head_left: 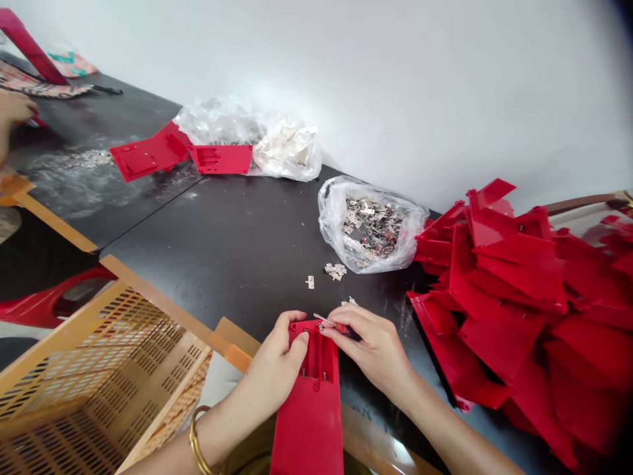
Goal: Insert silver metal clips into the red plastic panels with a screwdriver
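Note:
A long red plastic housing (309, 422) with a battery compartment (316, 356) is tilted at the table's near edge. My left hand (274, 366) grips its upper left side, with the thumb over the compartment's edge. My right hand (373, 349) is closed on a small screwdriver (341, 326) with a red handle; its thin metal tip points left over the housing's top end. Small metal contacts show in the compartment, one of them under my right fingertips. Just beyond lie a loose metal plate (310, 282) and a little heap of similar plates (335, 271).
An open plastic bag of metal pieces (370, 224) stands ahead. Red housings are piled (524, 310) at right. Farther back are more plastic bags (247, 132) and red parts (221, 159). A yellow crate (163, 356) stands lower left. Another person's hand (14, 109) shows at far left.

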The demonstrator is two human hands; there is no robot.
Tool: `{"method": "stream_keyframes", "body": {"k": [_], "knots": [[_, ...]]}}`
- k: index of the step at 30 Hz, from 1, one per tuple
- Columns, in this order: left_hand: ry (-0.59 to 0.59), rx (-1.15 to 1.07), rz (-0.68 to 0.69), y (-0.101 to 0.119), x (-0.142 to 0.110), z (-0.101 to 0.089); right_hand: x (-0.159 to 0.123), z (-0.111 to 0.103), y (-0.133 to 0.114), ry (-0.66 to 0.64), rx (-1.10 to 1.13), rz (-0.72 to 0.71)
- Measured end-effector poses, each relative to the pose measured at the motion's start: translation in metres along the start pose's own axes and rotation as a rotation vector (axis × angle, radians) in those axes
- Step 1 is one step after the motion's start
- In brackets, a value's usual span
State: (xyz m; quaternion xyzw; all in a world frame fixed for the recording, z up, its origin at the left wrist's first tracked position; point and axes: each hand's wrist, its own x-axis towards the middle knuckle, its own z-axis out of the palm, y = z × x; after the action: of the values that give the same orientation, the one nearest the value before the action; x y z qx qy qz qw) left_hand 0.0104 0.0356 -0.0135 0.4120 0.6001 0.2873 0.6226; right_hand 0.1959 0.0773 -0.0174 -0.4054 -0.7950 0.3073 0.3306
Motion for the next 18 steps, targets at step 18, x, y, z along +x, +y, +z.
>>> {"method": "stream_keyframes", "body": {"k": [18], "knots": [[0.047,-0.066,0.024,-0.004,-0.004,0.006,-0.011,0.001,-0.011,-0.091,-0.268,0.005]]}}
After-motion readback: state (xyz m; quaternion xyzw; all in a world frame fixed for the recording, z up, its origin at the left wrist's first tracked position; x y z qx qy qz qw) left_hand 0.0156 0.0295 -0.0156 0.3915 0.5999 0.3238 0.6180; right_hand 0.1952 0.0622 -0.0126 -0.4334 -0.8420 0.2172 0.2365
